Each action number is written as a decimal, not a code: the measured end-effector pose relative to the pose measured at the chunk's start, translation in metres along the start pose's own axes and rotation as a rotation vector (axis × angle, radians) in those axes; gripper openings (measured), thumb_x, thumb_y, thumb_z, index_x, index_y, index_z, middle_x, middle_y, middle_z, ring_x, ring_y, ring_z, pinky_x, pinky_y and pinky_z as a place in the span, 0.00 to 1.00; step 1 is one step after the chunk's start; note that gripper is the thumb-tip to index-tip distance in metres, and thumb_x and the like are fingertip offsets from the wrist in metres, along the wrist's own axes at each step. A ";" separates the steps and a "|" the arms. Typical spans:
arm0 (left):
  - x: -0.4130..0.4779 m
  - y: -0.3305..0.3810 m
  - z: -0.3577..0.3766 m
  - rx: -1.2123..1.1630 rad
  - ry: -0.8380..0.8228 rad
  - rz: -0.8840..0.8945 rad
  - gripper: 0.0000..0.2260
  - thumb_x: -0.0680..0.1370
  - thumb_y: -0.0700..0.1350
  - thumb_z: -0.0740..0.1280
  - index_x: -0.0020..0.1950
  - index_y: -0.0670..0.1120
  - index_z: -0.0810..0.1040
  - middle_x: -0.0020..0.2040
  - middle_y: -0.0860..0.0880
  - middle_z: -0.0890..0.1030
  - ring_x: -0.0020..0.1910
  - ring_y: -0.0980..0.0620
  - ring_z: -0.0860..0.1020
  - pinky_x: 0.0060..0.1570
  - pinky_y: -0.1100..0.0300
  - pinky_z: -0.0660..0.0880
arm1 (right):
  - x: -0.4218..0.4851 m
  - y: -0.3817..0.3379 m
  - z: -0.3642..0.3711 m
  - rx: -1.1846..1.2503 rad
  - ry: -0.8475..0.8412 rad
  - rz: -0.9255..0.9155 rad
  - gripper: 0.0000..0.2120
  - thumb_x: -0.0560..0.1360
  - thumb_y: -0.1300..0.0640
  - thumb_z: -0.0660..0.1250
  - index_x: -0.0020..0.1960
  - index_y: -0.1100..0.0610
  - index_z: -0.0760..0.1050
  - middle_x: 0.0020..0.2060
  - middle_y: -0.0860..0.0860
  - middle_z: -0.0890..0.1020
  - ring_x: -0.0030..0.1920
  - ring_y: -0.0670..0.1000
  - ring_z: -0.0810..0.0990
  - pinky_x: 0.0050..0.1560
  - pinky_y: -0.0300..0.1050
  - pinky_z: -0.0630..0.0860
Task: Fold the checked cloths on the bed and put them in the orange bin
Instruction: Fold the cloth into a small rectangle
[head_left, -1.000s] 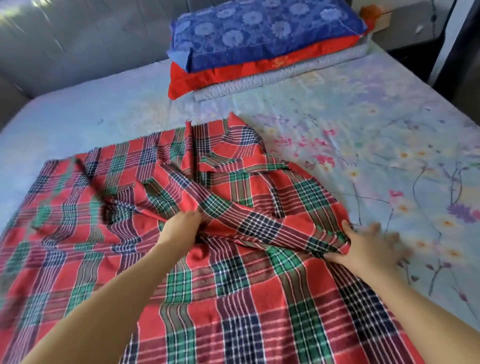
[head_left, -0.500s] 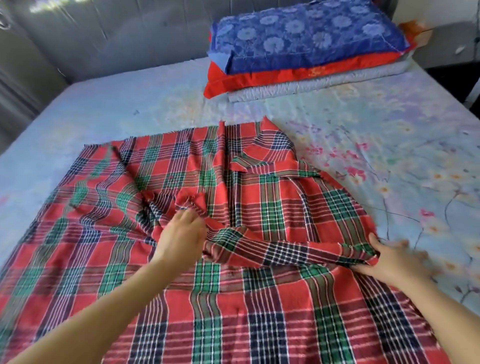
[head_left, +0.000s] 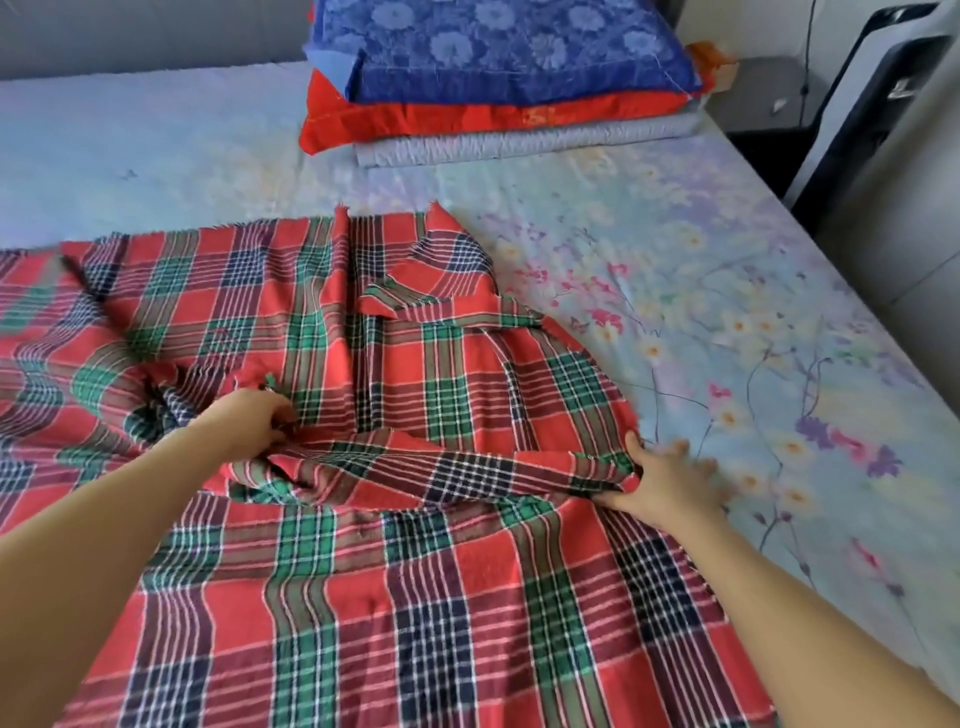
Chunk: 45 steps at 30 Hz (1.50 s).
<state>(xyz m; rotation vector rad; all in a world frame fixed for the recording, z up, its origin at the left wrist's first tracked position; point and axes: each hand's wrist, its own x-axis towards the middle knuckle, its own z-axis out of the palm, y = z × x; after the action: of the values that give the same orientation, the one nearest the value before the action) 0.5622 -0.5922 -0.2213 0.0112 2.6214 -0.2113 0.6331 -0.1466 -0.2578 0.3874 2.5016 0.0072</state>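
The left hand (head_left: 254, 421) has its fingers curled tight, pinching a bunch of the checked cloth (head_left: 363, 322), which lies spread and rumpled on the bed around both hands. A raised fold runs across to the right hand (head_left: 665, 478), whose thumb hooks over the cloth's edge while its blurred fingers splay on the floral sheet (head_left: 727, 312). Beyond the hands sit stacked pillows (head_left: 493, 52); right of those stands a dark appliance (head_left: 872, 104).
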 end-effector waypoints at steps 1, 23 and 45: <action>-0.003 -0.002 0.001 0.012 0.035 0.008 0.16 0.76 0.44 0.67 0.65 0.49 0.75 0.59 0.46 0.79 0.57 0.45 0.77 0.57 0.56 0.73 | 0.000 -0.001 0.000 -0.001 0.004 -0.005 0.55 0.55 0.18 0.57 0.75 0.37 0.43 0.74 0.63 0.52 0.69 0.72 0.58 0.64 0.71 0.63; -0.048 0.109 -0.193 0.308 0.973 0.776 0.10 0.69 0.31 0.65 0.45 0.44 0.78 0.41 0.47 0.81 0.49 0.45 0.78 0.71 0.55 0.53 | -0.004 0.003 -0.014 -0.006 -0.096 -0.050 0.60 0.53 0.17 0.58 0.76 0.40 0.40 0.74 0.64 0.49 0.70 0.70 0.58 0.66 0.68 0.62; 0.050 0.066 0.034 -0.226 0.237 0.166 0.22 0.79 0.42 0.60 0.72 0.58 0.65 0.76 0.53 0.58 0.69 0.44 0.68 0.63 0.56 0.67 | 0.067 -0.231 -0.108 -0.005 0.545 -0.637 0.29 0.77 0.51 0.64 0.75 0.54 0.58 0.70 0.52 0.70 0.71 0.56 0.64 0.73 0.56 0.55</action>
<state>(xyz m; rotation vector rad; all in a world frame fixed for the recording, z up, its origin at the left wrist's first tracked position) 0.5381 -0.5338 -0.2845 0.1863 2.8467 0.1546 0.4569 -0.3399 -0.2281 -0.4935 3.0457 -0.1523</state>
